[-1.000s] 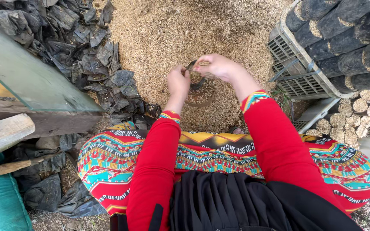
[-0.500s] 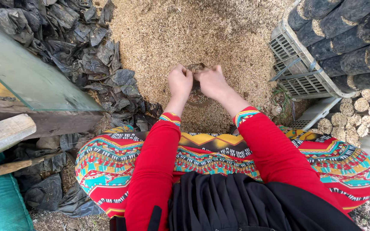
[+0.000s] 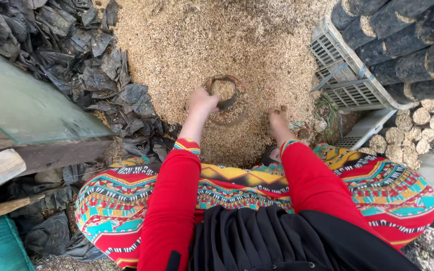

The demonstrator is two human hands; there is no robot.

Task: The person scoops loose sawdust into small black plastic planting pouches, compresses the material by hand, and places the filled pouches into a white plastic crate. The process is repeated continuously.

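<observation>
A heap of pale straw-coloured husk [image 3: 202, 40] covers the ground in front of me. My left hand [image 3: 202, 102] grips a small round open bag or pot [image 3: 223, 90], partly filled with husk, by its near rim. My right hand [image 3: 279, 119] is down on the husk to the right, fingers closed around a handful of it. Both arms wear red sleeves over a brightly patterned skirt [image 3: 126, 200].
Crumpled black plastic sheeting [image 3: 86, 65] lies along the left of the heap. A glass-topped wooden frame [image 3: 26, 110] stands at far left. Grey plastic crates [image 3: 345, 75] holding dark filled tubes [image 3: 403, 45] are stacked at right, with more filled tubes [image 3: 408, 130] below.
My hands, held together over the heap before, have parted. The left now holds the round container, and the right has dropped to the husk on the right.
</observation>
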